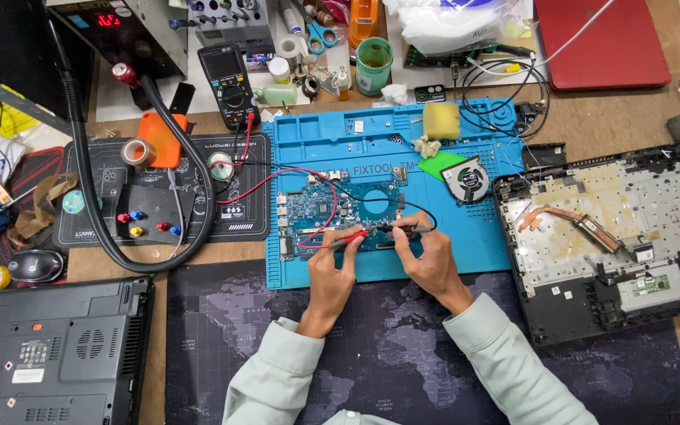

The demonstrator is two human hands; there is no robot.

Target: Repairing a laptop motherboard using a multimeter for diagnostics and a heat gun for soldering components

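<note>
Blue silicone covers the middle of the desk as a work mat [466,236], and a blue circuit board [316,208] lies flat on its front half, near the mat's front edge. Two probes are held over that board. The left hand [332,271] is closed in a pencil grip around the red probe [346,238], whose tip is pointed toward the board's front edge. The right hand [428,260] is closed the same way around the black probe [403,228], with its tip resting just beside the red one. Both hands lie at the board's front edge, the wrists crossing the mat's lip and the forearms resting on the dark map-printed desk pad [403,346] nearer the person.

For a clean reading, the tips are best kept steady and nearly upright on single contact points, so that neighbouring pins are not bridged. The heels of the hands can be braced on the mat for steadiness. The red and black leads [277,177] are looped across the board toward the meter [228,83] at the back edge of the desk, and some slack should be kept so they do not drag the probes aside. Whether the tips actually touch metal cannot be told from this view.

An opened laptop shell [607,228] is seen at the right edge, a cooling fan [466,179] on the mat's right part, and a closed grey laptop [49,346] at the front left corner.
</note>
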